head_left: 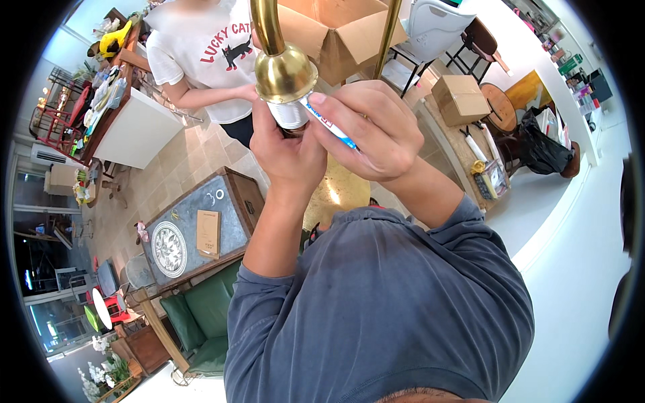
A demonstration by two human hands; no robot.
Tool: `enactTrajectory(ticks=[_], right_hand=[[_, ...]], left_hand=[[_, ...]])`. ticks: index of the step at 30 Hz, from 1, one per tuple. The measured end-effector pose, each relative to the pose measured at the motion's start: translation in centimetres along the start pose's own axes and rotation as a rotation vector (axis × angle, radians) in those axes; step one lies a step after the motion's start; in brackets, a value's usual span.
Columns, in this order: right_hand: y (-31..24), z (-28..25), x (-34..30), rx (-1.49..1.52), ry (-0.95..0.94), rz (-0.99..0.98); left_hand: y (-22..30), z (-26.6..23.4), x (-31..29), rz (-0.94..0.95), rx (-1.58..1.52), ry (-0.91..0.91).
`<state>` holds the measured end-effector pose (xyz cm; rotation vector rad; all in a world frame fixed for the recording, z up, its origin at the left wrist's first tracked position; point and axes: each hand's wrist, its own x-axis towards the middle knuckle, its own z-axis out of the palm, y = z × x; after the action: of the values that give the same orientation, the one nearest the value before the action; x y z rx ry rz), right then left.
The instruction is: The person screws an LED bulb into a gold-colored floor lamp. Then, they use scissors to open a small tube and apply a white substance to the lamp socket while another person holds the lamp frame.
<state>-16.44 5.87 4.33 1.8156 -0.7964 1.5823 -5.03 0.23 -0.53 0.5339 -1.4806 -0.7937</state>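
Observation:
A brass lamp fitting (285, 72) hangs from a curved brass pipe (267, 27) at the top centre. Below its dome shows a white ribbed socket (289, 115). My left hand (292, 156) is closed around the socket, its thumb and fingers partly hidden behind it. My right hand (377, 129) pinches a slim white-and-blue tube (336, 127) between thumb and fingers. The upper end of the tube reaches the lower rim of the dome, beside the socket; whether it touches cannot be made out.
A person in a white T-shirt (208, 57) stands opposite, one hand close behind the fitting. An open cardboard box (336, 50) is behind it, and a thin brass rod (388, 40) rises at its right. A low grey-topped table (188, 201) stands at the left.

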Motion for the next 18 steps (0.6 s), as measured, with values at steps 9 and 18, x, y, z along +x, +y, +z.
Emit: enactTrajectory(ticks=[9, 18], right_hand=[[0.1, 0.2, 0.2, 0.006, -0.004, -0.009], [0.3, 0.2, 0.0, 0.029, -0.001, -0.027]], left_hand=[[0.4, -0.4, 0.1, 0.017, 0.033, -0.025], [2.5, -0.4, 0.3, 0.08, 0.064, -0.035]])
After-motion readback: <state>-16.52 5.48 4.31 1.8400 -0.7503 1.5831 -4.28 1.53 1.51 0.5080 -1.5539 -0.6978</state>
